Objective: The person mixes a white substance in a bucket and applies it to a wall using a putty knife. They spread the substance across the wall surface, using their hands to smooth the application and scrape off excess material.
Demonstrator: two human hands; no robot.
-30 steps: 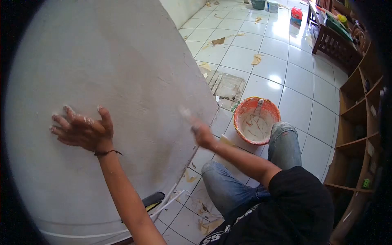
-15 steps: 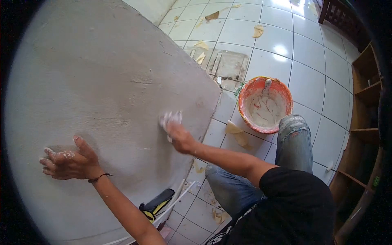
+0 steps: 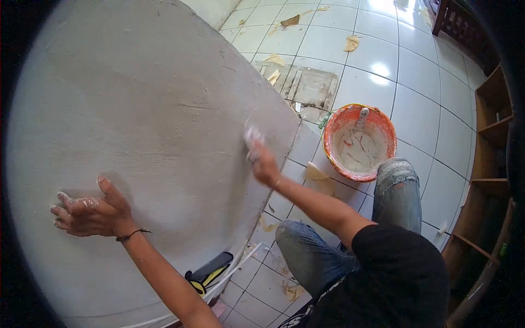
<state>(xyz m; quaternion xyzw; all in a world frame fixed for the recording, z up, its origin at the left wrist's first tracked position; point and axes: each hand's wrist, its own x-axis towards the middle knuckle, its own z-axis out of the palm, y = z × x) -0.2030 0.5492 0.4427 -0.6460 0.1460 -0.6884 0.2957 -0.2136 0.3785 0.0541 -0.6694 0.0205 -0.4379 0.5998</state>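
My left hand (image 3: 98, 210) rests against the grey plastered wall (image 3: 136, 126), thumb up and fingers apart, its fingertips smeared white. A dark cord is tied around that wrist. Farther right, my right hand (image 3: 264, 164) is closed around a whitish, rag-like piece (image 3: 254, 136) held at the wall surface near its right edge. Motion blurs this piece, so I cannot tell exactly what it is. Beyond my knee stands an orange bucket (image 3: 391, 139) with white paste coating its inside and bottom. A white-smeared handle (image 3: 363, 113) leans on its far inner wall.
White floor tiles (image 3: 418, 106) carry scraps of peeled material (image 3: 351, 43) and a stained patch (image 3: 311, 87). Wooden shelving (image 3: 489, 188) lines the right side. A black and yellow item (image 3: 210, 270) and a white pipe-like rod (image 3: 235, 269) lie by the wall's base.
My right hand has moved right and up along the wall with the whitish piece. The left hand keeps its place on the wall. The view has shifted slightly.
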